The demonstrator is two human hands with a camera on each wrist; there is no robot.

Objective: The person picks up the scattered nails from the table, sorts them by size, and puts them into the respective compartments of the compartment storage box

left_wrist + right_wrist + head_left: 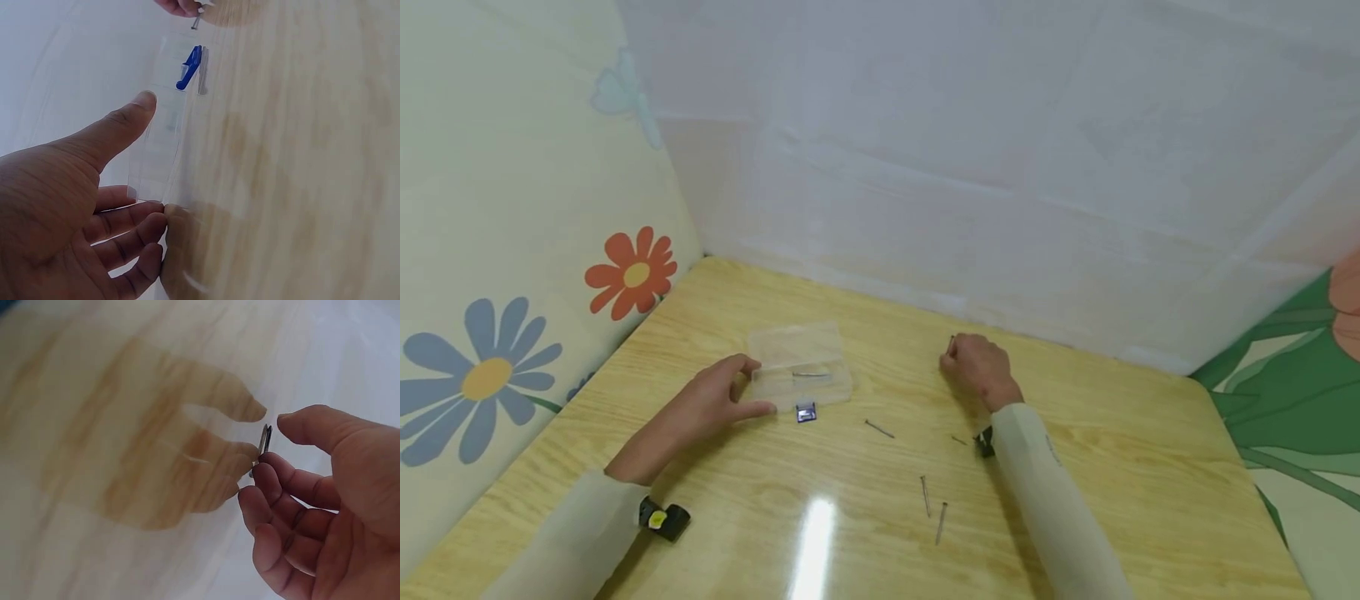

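Glossy wooden table (1112,467) in a padded corner: from the head view, the left hand (715,400) rests open against a clear plastic box (801,367) — 4 loose nails (878,429) lie nearby. Right wrist view: right hand (325,487) pinches a small dark nail (265,440) above the tabletop.

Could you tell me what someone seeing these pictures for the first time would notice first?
Probably the two hands on the glossy wooden table: the left hand steadies a clear plastic box with a blue latch, near the table's middle. To its right, the right hand pinches a nail at its fingertips, while several loose nails lie scattered in front.
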